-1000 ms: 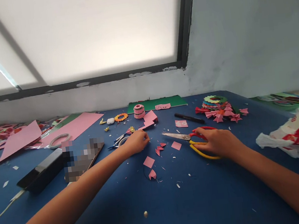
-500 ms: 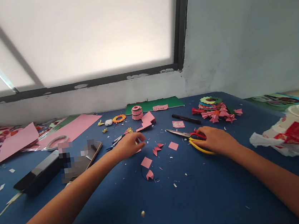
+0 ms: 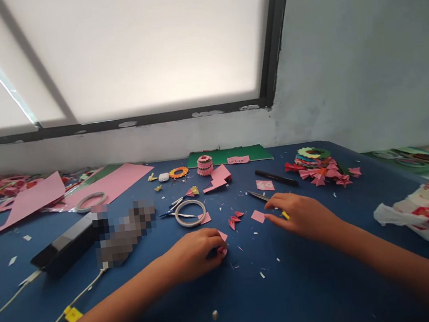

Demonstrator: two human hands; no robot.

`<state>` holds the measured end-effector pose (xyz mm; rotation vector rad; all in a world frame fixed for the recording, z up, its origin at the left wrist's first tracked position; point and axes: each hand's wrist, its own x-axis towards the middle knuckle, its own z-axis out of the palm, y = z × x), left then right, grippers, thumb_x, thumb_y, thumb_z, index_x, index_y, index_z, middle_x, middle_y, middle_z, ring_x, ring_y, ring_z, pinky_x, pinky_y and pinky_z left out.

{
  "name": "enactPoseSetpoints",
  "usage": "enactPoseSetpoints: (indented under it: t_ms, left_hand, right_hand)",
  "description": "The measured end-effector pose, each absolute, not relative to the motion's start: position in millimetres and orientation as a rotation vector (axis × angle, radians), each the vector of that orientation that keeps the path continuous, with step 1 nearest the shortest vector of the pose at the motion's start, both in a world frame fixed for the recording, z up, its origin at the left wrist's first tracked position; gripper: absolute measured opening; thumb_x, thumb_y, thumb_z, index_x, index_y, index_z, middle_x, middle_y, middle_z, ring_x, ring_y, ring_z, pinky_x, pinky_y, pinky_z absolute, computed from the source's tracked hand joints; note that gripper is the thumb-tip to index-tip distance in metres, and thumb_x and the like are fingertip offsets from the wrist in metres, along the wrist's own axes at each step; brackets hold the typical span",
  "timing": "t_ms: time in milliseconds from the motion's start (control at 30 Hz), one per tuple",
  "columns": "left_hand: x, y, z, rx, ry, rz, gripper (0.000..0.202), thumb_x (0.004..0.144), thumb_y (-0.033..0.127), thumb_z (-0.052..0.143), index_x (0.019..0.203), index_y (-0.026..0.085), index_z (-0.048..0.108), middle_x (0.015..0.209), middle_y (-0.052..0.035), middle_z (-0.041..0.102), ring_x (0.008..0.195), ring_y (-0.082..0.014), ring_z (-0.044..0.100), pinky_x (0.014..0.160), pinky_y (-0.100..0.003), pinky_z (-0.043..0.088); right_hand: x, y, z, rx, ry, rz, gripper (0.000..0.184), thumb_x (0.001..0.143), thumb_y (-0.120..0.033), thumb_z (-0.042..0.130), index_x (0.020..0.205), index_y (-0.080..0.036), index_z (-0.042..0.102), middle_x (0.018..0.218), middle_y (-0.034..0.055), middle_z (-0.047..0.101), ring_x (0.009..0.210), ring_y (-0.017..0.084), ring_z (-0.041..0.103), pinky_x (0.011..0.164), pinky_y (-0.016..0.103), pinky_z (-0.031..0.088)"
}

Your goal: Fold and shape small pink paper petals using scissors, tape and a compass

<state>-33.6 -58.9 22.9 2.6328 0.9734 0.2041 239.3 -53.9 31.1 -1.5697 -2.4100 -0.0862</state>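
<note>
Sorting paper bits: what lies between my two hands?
Between left hand and right hand, head view: folded pink pieces, a pink paper square, tiny scraps.

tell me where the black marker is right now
In the head view the black marker lies right of centre on the blue table, just beyond the right hand, between a small pink square and the pile of folded paper shapes.

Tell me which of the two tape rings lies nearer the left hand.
The tape ring on the bare blue table, just beyond the left hand; the other ring lies far left, by the pink sheet.
</note>
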Motion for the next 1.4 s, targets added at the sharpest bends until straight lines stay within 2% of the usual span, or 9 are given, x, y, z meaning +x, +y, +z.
enactPoseSetpoints:
  t_ms: [200,300,433,567,733,967,1267,1367,1400]
  left_hand:
    - [-29.1,-67.3,22.1,2.524,1.1,0.377,0.019,0.076,0.012,0.05,0.088,0.015,0.065,0.083,-0.0087,0.066,0.077,-0.0237,0.062,0.07,-0.035,0.047]
    - [-30.9,-70.8,23.4,2.373,1.143,0.478,0.019,0.077,0.012,0.049,0.09,0.013,0.063,0.081,-0.0076,0.067,0.07,-0.019,0.062,0.065,-0.03,0.048]
    - [-37.1,-71.5,25.5,2.165,1.151,0.583,0.018,0.086,0.02,0.046,0.096,0.013,0.06,0.084,-0.0068,0.07,0.065,-0.0134,0.064,0.058,-0.022,0.05]
    - [-42.7,-71.0,30.0,1.709,1.014,0.772,0.021,0.082,0.031,0.059,0.094,0.013,0.059,0.084,-0.0068,0.072,0.069,-0.0144,0.067,0.06,-0.023,0.052]
    - [-46.2,-73.9,42.5,1.322,0.924,0.921,0.021,0.072,0.025,0.072,0.087,0.014,0.065,0.084,-0.0056,0.074,0.076,-0.016,0.069,0.059,-0.021,0.053]
    - [-49.2,-79.4,53.7,1.236,0.901,1.061,0.021,0.07,0.019,0.074,0.088,0.016,0.065,0.077,-0.0016,0.076,0.068,-0.0134,0.071,0.051,-0.016,0.053]
    - [-50.0,-90.5,56.8,1.386,0.852,1.223,0.011,0.072,0.015,0.071,0.072,0.018,0.061,0.072,0.0002,0.075,0.065,-0.0126,0.071,0.054,-0.016,0.055]
    - [-50.3,-91.8,58.7,1.433,0.907,1.231,0.008,0.073,0.018,0.071,0.073,0.019,0.063,0.074,-0.0003,0.075,0.065,-0.0124,0.07,0.053,-0.017,0.055]
    - [-50.2,-92.0,59.6,1.439,0.92,1.233,0.008,0.073,0.019,0.071,0.073,0.019,0.063,0.074,-0.0003,0.074,0.065,-0.0124,0.069,0.053,-0.017,0.055]
  right_hand:
    - [154.0,-12.8,49.7,-1.263,-2.69,0.009,0.019,0.091,-0.03,0.047,0.099,-0.019,0.061,0.1,0.0031,0.064,0.089,0.016,0.061,0.079,0.034,0.05]
    - [98.2,23.8,55.3,-1.177,-2.821,0.046,0.031,0.089,-0.033,0.053,0.115,-0.017,0.053,0.116,0.0075,0.056,0.097,0.02,0.058,0.081,0.041,0.05]
    - [41.6,61.1,59.7,-1.261,-2.969,0.129,0.031,0.088,-0.032,0.053,0.115,-0.017,0.053,0.116,0.0075,0.056,0.097,0.02,0.058,0.081,0.04,0.05]
    - [11.4,76.4,62.2,-1.253,-3.107,0.271,0.031,0.088,-0.033,0.053,0.115,-0.017,0.053,0.116,0.0074,0.056,0.097,0.02,0.058,0.081,0.04,0.05]
    - [-6.7,81.0,59.9,-1.213,-3.182,0.488,0.031,0.089,-0.033,0.053,0.116,-0.017,0.053,0.116,0.0074,0.056,0.097,0.02,0.058,0.081,0.041,0.05]
    - [-2.7,76.6,49.7,-1.454,-3.117,0.825,0.032,0.088,-0.034,0.054,0.114,-0.016,0.054,0.115,0.0064,0.056,0.097,0.022,0.058,0.081,0.041,0.05]
    - [1.4,75.4,54.0,-1.491,-2.726,1.278,0.032,0.087,-0.031,0.056,0.116,-0.017,0.052,0.115,0.008,0.057,0.096,0.021,0.058,0.079,0.042,0.051]
    - [4.0,54.4,52.8,-1.426,-2.539,1.223,0.033,0.09,-0.035,0.05,0.115,-0.015,0.053,0.117,0.0064,0.055,0.098,0.019,0.058,0.082,0.039,0.05]
    - [4.2,47.0,52.1,-1.394,-2.49,1.188,0.041,0.093,-0.04,0.036,0.115,-0.01,0.054,0.12,0.0036,0.051,0.1,0.017,0.057,0.087,0.033,0.047]
